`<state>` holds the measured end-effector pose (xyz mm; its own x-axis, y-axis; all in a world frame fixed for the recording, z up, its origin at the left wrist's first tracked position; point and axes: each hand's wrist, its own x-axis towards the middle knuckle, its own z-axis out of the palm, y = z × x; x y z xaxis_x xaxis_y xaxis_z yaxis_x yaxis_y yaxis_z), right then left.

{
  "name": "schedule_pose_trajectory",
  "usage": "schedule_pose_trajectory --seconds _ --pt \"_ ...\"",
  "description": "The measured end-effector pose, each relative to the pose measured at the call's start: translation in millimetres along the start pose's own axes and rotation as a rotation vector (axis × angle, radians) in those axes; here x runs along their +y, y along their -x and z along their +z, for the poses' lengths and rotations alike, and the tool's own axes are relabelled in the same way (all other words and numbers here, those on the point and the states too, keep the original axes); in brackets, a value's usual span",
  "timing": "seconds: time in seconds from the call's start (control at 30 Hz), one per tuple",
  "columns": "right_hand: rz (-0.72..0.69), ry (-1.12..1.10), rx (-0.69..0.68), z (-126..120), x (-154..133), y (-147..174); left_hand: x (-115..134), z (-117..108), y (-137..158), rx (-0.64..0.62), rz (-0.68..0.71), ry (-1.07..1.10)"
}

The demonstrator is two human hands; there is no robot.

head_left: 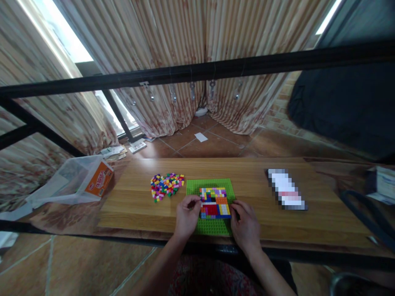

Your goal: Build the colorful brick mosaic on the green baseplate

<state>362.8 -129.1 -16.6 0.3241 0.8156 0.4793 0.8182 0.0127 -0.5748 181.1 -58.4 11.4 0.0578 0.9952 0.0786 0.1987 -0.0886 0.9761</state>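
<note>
1. Wood-grained board forms the top of the table (132,209) before me, light brown with the grain running lengthwise; a brown patterned cloth (68,218) shows beyond its left end.
2. Near the middle of the table lies a green studded baseplate (212,227). On it sits a flat multicoloured brick build (217,204), with red, yellow, orange, blue and white pieces visible.
3. My left hand (188,213) is at the build's left edge, thumb and forefinger brought together; I cannot tell whether a brick is between them.
4. My right hand (246,224) is at the right edge, fingers curled inward; I cannot tell whether they grip the build or merely rest against it.
5. Loose small bricks (167,186) lie in a mixed-colour heap to the left of the baseplate, apart from it.
6. Toward the right of the table lies a rectangular item (286,190), its surface obscured by pixelation.
7. Off the table's left end, a translucent plastic box (74,174) bears an orange label (99,179).
8. Black metal rail (185,74) crosses the view beyond the table, with small clips hanging along it.
9. Behind it, pleated beige curtains (175,37) with reddish patterning reach the brown tiled floor (173,144). Bright daylight enters at left.
10. One white sheet (200,137) lies on the tiles; papers (113,152) are stacked farther left.
</note>
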Motion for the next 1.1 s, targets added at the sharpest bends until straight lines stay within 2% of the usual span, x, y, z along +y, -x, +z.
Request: schedule_pose_trajectory --seconds 0.27,0.63,0.8,0.93,1.03,1.1 --pt "-0.017 0.016 -0.013 0 2 1 7 5 5 0.067 0.027 -0.051" --pt "-0.007 0.026 -0.006 1 2 2 1 8 5 0.105 0.092 -0.058" --pt "-0.032 0.039 -0.013 3 6 2 -5 6 6 0.056 0.114 -0.038" --pt "-0.053 0.038 -0.017 3 9 3 -7 -5 7 0.035 0.138 -0.04" --pt "-0.056 0.042 -0.017 4 10 3 -10 -26 1 0.155 0.147 -0.167" --pt "-0.063 0.036 -0.018 4 11 4 -13 -44 -8 0.255 0.14 -0.34"
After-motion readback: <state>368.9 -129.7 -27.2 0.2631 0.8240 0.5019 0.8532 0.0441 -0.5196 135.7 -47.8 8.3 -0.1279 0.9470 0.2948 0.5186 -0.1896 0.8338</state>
